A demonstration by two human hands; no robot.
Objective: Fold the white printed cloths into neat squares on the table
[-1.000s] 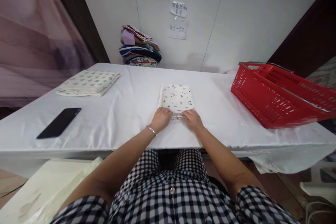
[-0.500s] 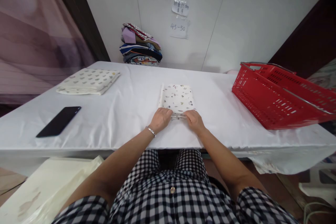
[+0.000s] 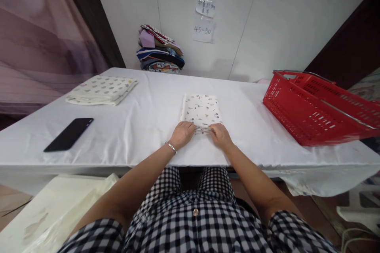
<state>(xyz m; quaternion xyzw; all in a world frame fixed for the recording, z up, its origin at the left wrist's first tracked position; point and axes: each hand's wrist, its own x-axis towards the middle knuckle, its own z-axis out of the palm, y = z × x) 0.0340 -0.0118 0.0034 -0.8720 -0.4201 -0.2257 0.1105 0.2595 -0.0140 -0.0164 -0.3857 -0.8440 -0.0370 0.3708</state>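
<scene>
A folded white cloth (image 3: 202, 108) with small scattered prints lies flat on the white-covered table (image 3: 142, 126), straight in front of me. My left hand (image 3: 183, 134) grips its near left corner, thumb and fingers closed over the edge. At the near right corner, my right hand (image 3: 220, 136) pinches the cloth in the same way. Between the two hands the stacked layers of the near edge show. The fingertips underneath are hidden.
A second folded cloth (image 3: 102, 89) with grey prints lies at the far left, behind a black phone (image 3: 69, 134). On the right stands a red plastic basket (image 3: 314, 106). A pile of folded fabrics (image 3: 160, 51) sits beyond the table's back edge, by the wall.
Both hands keep their hold on the near corners of the cloth and have hardly moved. The whole view has shifted very slightly.
</scene>
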